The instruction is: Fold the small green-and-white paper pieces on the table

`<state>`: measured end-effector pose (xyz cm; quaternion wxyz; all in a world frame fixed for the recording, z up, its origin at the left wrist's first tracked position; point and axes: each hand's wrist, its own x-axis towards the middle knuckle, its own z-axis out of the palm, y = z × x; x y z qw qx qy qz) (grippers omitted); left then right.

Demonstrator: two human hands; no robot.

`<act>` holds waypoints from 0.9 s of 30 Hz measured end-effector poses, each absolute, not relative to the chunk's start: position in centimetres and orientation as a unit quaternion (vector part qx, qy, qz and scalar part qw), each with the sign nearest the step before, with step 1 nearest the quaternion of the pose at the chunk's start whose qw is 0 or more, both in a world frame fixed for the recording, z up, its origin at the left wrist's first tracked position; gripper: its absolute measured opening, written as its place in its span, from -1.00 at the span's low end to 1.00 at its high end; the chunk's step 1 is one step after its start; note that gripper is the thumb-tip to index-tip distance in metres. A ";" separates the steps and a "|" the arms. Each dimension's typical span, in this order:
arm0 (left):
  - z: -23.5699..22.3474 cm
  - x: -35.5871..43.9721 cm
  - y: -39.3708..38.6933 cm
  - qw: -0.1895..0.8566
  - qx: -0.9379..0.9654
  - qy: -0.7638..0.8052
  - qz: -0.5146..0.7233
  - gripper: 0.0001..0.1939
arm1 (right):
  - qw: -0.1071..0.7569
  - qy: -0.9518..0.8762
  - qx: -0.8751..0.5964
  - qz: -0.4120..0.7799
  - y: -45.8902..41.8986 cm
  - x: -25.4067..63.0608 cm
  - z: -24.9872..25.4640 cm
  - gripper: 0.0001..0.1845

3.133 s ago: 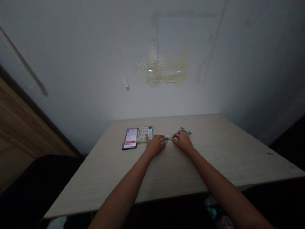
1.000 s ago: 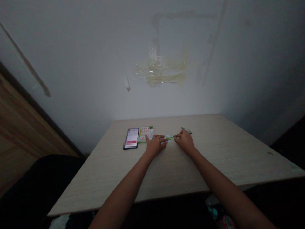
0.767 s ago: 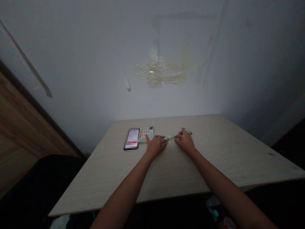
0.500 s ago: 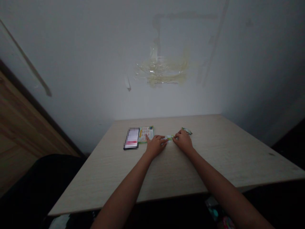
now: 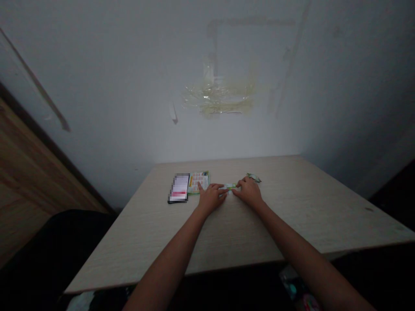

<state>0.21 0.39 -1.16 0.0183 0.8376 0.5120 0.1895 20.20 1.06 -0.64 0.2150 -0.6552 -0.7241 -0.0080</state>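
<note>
A small folded paper (image 5: 231, 186), green, yellow and white, lies on the table between my hands. At its left end is my left hand (image 5: 210, 196), palm down, with thumb and forefinger closed on the edge and another finger reaching onto a printed booklet (image 5: 198, 178). My right hand (image 5: 249, 190) has its fingertips on the right end of the folded paper. Both ends are partly hidden under the fingers. Just behind my right hand rests another small green and white folded piece (image 5: 254, 177), partly covered by its knuckles.
A dark-edged phone-like device (image 5: 179, 188) with a blurred screen lies left of the booklet. The pale wooden table (image 5: 240, 242) meets a wall (image 5: 129, 86) with old tape on it. A dark shape (image 5: 65, 242) stands off the left edge.
My right fingers have shifted slightly along the folded paper, and a little more of its right part shows. My left hand has stayed in place.
</note>
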 end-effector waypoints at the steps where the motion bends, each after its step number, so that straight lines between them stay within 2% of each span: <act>1: -1.2 0.2 0.4 0.019 0.838 0.511 0.190 -0.71 | 0.213 -0.723 -0.657 -0.008 1.0 20.2 -0.6 -0.62; 20: -0.8 0.3 0.1 0.015 0.836 0.518 0.181 -0.70 | 0.205 -0.728 -0.655 -0.014 0.5 19.9 -0.6 -0.51; 27: -1.0 0.4 0.3 0.009 0.834 0.520 0.183 -0.70 | 0.200 -0.735 -0.647 -0.015 0.5 19.8 -0.7 -0.39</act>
